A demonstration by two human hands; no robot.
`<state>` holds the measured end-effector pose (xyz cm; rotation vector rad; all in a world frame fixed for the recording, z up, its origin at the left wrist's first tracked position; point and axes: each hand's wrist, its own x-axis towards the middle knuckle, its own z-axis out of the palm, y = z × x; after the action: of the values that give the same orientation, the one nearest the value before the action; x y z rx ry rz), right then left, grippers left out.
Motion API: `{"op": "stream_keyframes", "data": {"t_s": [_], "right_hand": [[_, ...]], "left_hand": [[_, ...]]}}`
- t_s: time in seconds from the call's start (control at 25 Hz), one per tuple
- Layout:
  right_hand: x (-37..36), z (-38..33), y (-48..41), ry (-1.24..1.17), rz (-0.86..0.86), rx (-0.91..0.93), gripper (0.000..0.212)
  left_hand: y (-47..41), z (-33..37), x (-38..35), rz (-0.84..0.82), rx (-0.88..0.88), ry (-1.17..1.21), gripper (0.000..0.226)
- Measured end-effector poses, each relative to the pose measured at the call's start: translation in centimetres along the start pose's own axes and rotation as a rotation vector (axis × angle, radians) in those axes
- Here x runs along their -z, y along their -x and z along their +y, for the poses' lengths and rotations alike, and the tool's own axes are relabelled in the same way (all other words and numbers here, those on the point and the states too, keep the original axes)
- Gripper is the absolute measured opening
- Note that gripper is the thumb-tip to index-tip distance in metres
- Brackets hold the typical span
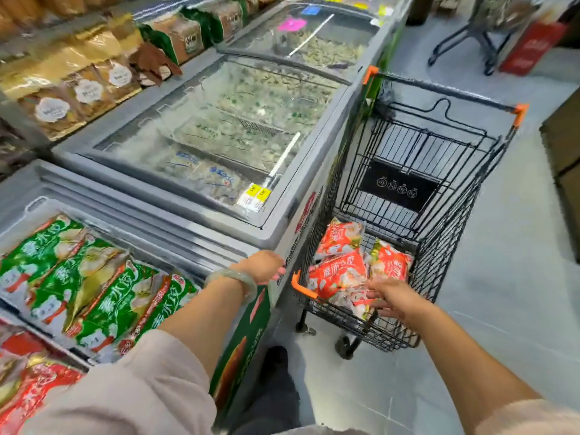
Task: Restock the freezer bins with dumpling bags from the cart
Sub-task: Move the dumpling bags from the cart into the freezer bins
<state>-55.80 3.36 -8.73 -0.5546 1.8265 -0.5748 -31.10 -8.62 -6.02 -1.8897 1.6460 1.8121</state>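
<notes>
Mainly, the left side is filled by a row of grey chest freezers: the middle freezer has its curved glass lid closed over pale frosted bags, and the near freezer stands open. Just beside the freezers, on the grey floor, stands a black wire cart with orange corners. Behind the freezers a shelf carries brown and golden packets. Inside the open near freezer lie the green dumpling bags side by side, and below them, in the next compartment, some red bags. The red dumpling bags of the task lie in a small pile at the near end of the cart basket. The left hand is at the corner of the near freezer, its fingers bent loosely downward, and it holds nothing. The right hand reaches into the cart with the fingers rather straight and spread; they touch the nearest red bag but are not closed round it. On the left wrist sits a pale green bangle. Small yellow price labels are stuck on the front corner of the closed lid.
</notes>
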Motion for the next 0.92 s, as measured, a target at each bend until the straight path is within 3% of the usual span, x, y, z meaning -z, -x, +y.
{"op": "stream_keyframes", "data": {"t_s": [0.2,0.36,0.56,0.76,0.92], "right_hand": [[-0.1,-0.4,-2.9,-0.216,0.14,-0.123,0.022],[-1.4,1.4,-4.1,-0.369,0.148,-0.256,0.02],[0.3,4.9,-7.4,-0.494,0.209,-0.389,0.032],[2.1,4.7,-13.5,-0.442,0.203,-0.463,0.02],[2.7,4.9,-19.8,-0.264,0.132,-0.448,0.022]], "left_hand": [[-5.7,4.6,0.2,-0.095,0.134,0.171,0.022],[-9.6,6.1,-2.1,-0.169,0.136,0.119,0.021],[-13.9,6.9,-6.6,-0.231,0.208,0.02,0.013],[-18.8,6.4,-8.4,-0.256,0.327,0.081,0.02],[-23.5,6.2,-10.1,-0.254,0.387,0.118,0.025]]}}
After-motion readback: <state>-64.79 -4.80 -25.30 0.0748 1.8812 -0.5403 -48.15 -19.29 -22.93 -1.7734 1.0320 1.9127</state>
